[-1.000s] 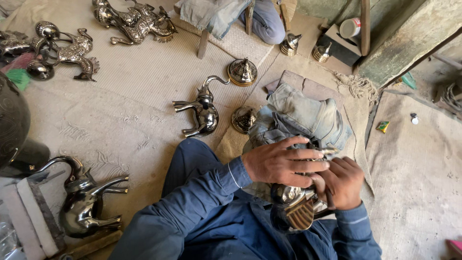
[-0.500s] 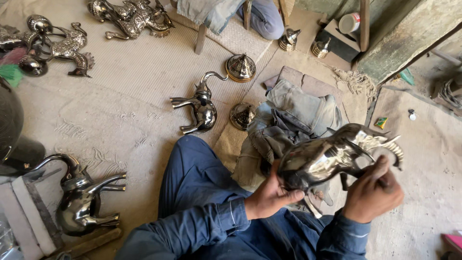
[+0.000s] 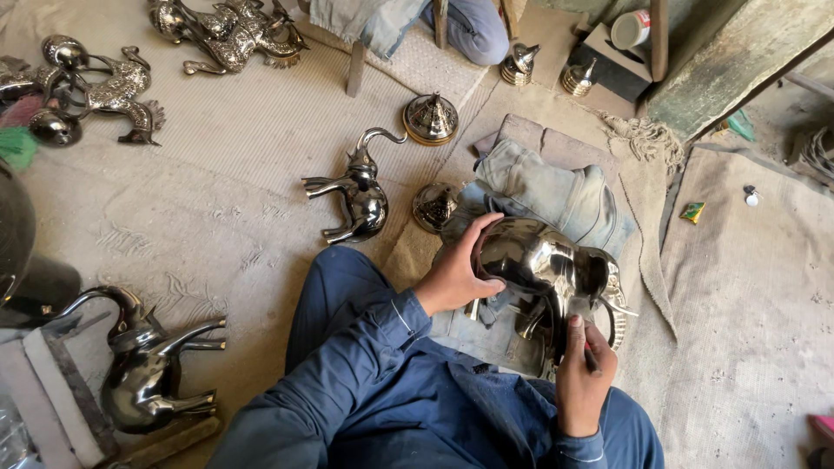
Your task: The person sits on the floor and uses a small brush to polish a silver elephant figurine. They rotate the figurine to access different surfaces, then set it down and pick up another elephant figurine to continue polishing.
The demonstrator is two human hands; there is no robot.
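Polished metal gleams as a seated person in blue work clothes holds an elephant figure (image 3: 543,260) above the lap. Right hand (image 3: 584,375), just below the figure, has its fingers curled shut on a thin red-tipped tool (image 3: 589,356) set against the figure's underside; left hand (image 3: 459,271) is spread open and cupped over the figure's rounded end, steadying it. Folded denim cloth (image 3: 556,187) lies on the floor just beyond the figure. Left of the figure, a smaller metal elephant (image 3: 356,198) lies on the mat (image 3: 217,139), with a domed brass lid (image 3: 431,120) just past it. Farther left, a third elephant (image 3: 143,369) rests beside the person's knee.
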